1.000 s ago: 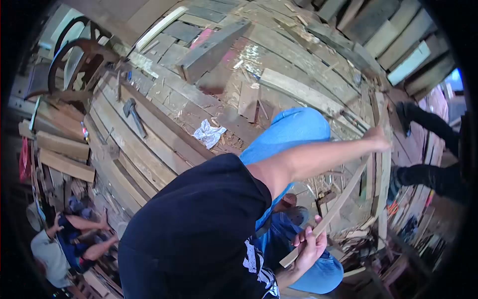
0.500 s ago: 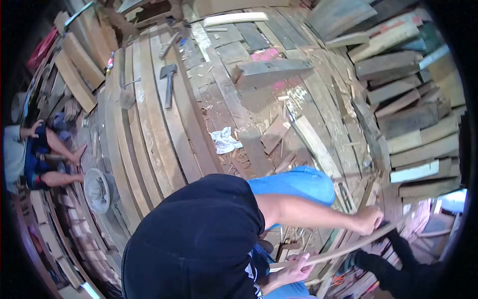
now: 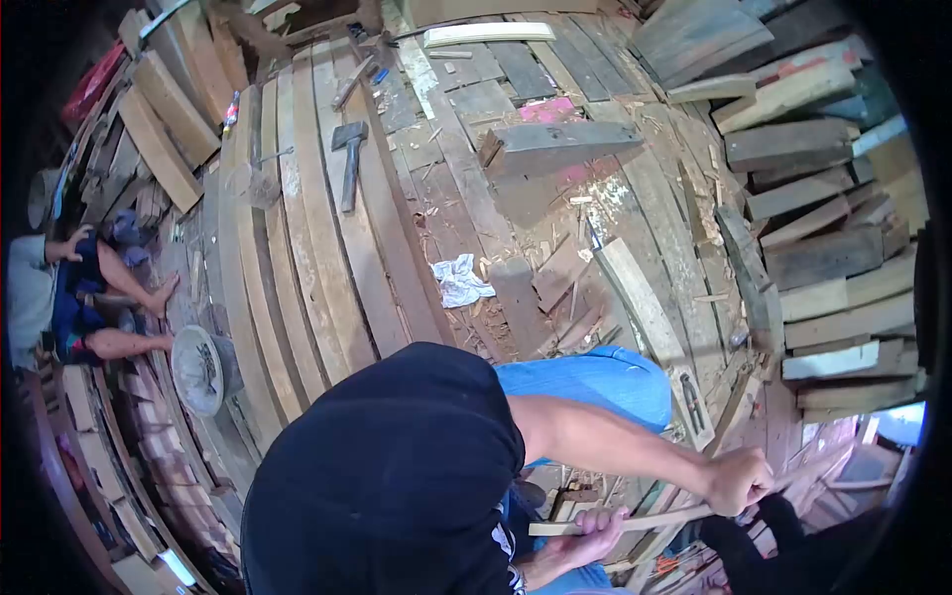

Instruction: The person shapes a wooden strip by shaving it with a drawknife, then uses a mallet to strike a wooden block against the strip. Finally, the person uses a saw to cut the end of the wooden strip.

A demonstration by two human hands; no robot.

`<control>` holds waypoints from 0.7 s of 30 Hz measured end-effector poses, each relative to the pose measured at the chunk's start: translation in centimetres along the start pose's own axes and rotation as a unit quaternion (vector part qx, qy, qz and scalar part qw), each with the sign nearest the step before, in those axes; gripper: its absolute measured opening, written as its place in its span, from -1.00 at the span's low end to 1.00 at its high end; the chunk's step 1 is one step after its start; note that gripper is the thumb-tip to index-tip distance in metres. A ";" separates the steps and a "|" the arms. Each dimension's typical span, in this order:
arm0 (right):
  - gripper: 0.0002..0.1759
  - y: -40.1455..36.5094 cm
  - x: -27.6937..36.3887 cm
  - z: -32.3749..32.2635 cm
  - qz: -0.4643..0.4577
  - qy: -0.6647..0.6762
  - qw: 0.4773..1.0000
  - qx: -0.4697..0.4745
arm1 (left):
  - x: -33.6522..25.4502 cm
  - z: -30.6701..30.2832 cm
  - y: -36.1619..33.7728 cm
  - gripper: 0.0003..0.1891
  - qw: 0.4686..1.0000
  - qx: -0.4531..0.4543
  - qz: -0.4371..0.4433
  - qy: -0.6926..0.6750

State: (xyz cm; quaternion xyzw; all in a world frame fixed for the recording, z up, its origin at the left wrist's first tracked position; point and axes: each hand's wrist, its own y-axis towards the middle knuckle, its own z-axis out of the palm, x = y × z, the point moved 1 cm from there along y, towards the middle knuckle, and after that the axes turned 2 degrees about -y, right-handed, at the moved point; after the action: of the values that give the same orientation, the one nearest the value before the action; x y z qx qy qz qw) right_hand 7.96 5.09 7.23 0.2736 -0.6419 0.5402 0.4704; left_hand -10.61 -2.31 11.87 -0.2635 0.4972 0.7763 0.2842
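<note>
My left hand [image 3: 739,482] is closed in a fist around a long, thin wooden strip [image 3: 662,519], with the arm stretched out to the lower right. Nearer my body, my right hand [image 3: 592,535] grips the same strip close to its near end, fingers over the top. The strip's far end runs on past my left fist toward the right edge. Beside my arm is my blue-jeaned knee [image 3: 595,387], and a black shirt [image 3: 387,476] fills the lower middle of the view.
Heavy planks [image 3: 327,228] lie at left with a hammer [image 3: 349,164] on them. A timber block [image 3: 565,144], white cloth [image 3: 460,281] and shavings lie on the boards. Wood is stacked [image 3: 793,139] at right. Another person [image 3: 89,297] sits left near a bucket [image 3: 203,372]; dark-clothed limbs [image 3: 769,540] show lower right.
My left hand has moved downward in the view, along with its part of the strip. The fingers of my right hand now lie further over the strip. The whole view has shifted slightly.
</note>
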 end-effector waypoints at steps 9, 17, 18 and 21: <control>-0.86 -1.2 -1.0 0.3 0.112 0.087 0.989 -0.039 | -1.3 -0.6 0.4 -0.84 0.996 -0.023 -0.052 -0.067; -0.89 -2.1 0.2 0.3 -0.044 0.061 0.996 -0.037 | -0.4 -0.7 -0.1 -0.89 0.954 0.184 -0.235 0.035; -0.90 -2.1 0.2 0.1 -0.053 0.063 0.996 -0.032 | 0.1 -0.3 -0.4 -0.77 0.926 0.220 -0.306 -0.001; -0.91 -2.0 0.4 -0.2 -0.086 0.052 0.995 -0.004 | -0.1 1.0 -0.9 -0.44 0.841 0.324 -0.416 -0.124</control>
State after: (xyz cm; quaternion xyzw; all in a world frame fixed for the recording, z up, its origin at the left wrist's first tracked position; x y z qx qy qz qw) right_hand 9.55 4.82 8.47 0.2975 -0.5924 0.5086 0.5494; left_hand -10.01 -1.11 11.76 -0.2405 0.5242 0.4059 0.7089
